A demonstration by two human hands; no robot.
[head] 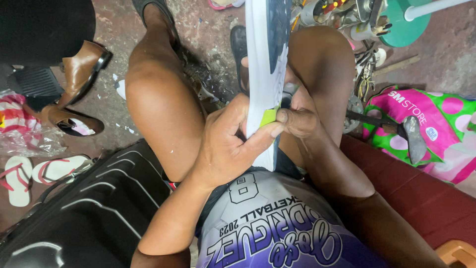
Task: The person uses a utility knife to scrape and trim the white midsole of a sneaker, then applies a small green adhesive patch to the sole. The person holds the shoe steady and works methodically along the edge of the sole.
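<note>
A white-soled sneaker (265, 59) is held upright between the knees, its heel pinched by the left hand (225, 144) and right hand (300, 119), fingers closed tight. The sole could be torn if pried unevenly.

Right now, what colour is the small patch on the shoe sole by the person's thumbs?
Yellow-green patch on the white shoe sole; head view.
</note>
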